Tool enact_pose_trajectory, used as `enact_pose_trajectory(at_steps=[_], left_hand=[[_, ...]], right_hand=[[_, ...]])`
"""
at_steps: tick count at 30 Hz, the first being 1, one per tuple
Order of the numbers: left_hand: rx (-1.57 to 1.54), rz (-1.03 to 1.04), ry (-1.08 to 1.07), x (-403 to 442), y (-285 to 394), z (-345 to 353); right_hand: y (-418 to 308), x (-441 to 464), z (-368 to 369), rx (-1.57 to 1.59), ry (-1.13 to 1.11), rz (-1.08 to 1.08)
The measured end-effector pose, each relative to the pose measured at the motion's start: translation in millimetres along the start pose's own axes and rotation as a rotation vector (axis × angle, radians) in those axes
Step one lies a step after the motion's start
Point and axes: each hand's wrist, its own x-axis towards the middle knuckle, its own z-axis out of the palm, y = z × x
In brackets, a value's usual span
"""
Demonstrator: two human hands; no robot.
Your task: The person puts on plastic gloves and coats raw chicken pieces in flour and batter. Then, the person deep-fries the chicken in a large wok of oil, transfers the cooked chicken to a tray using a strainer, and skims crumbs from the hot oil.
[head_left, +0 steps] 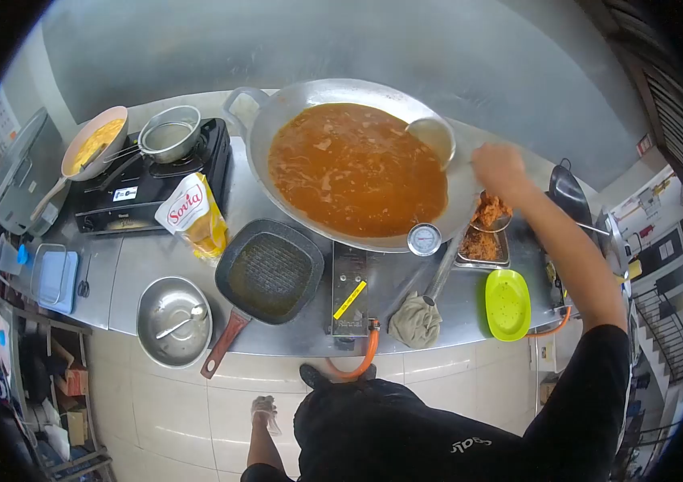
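My right hand (pixel 499 170) is closed in a fist beside the right rim of a large metal wok (pixel 257 149). What it grips, if anything, is hidden by the fingers. Below it, a wire strainer (pixel 502 222) with fried orange-brown pieces (pixel 490 210) sits over a metal tray (pixel 505 260) of similar crumbs. Reddish-brown liquid (pixel 349 173) fills much of the wok; a ladle (pixel 431 138) rests in it, and a dial thermometer (pixel 424 239) is at the near rim. My left hand (pixel 263 408), in a clear plastic glove, hangs low over the floor, its fingers indistinct.
A square grill pan (pixel 269 273), steel bowl (pixel 152 317) with a spoon, and oil pouch (pixel 203 221) stand left. A black stove (pixel 120 210) carries two pans. Near the front are a cloth-wrapped handle (pixel 415 321), green dish (pixel 507 307) and orange hose (pixel 365 357).
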Motion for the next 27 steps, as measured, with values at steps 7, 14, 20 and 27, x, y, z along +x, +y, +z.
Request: enact_pose_trajectory(at_steps=[7, 14, 20, 27], left_hand=[[0.119, -0.053, 0.016, -17.0, 24.4, 6.1], [0.33, -0.005, 0.034, -28.4, 73.7, 19.3], [0.436, 0.015, 0.033, -32.9, 114.5, 27.0], [0.436, 0.054, -0.012, -35.4, 140.1, 30.0]], right_hand=[[-56.2, -20.7, -17.3, 0.282, -0.103, -0.17], [-46.1, -61.7, -18.2, 0.588, -0.21, -0.257], [-13.6, -95.7, -21.5, 0.851, -0.137, -0.319], [0.0, -132.5, -5.9, 1.023, 0.036, -0.249]])
